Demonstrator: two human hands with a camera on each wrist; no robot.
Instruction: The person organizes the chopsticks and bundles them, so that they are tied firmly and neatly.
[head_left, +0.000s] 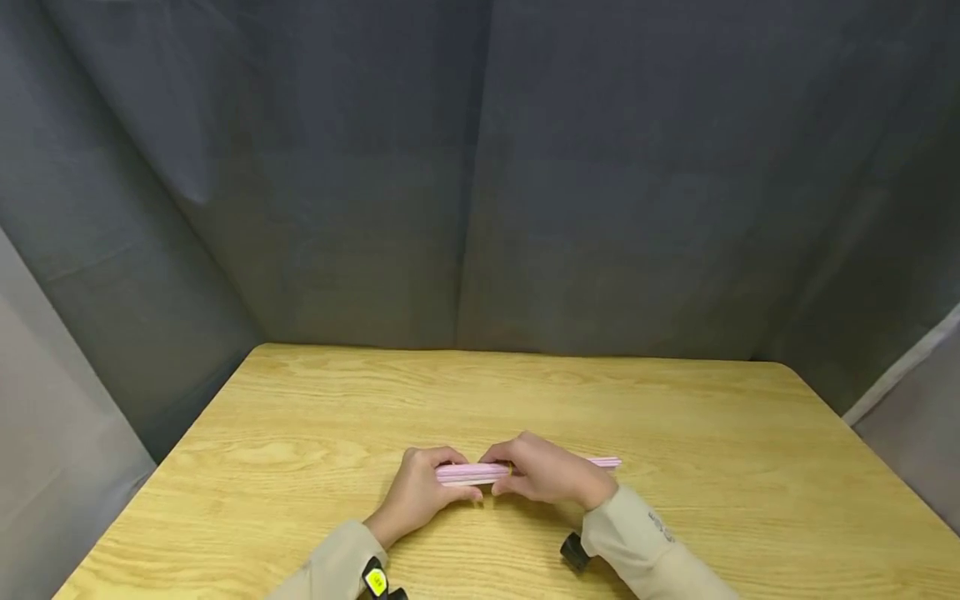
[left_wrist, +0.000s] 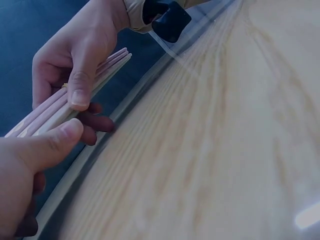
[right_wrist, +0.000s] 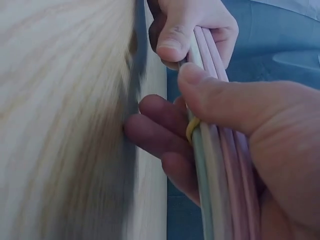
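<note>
A bundle of sticks (head_left: 480, 472) lies crosswise just above the tabletop (head_left: 675, 433), near its front middle. The left hand (head_left: 420, 496) grips its left end, the right hand (head_left: 543, 475) its right part; a band (right_wrist: 191, 129) circles the sticks between them.

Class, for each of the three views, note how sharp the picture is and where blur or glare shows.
Head view: evenly lit and sharp, both hands on the pink sticks. Left wrist view: table grain smeared, a glare spot at the lower right. Right wrist view: table blurred at left, right hand close and soft, dim light.
</note>
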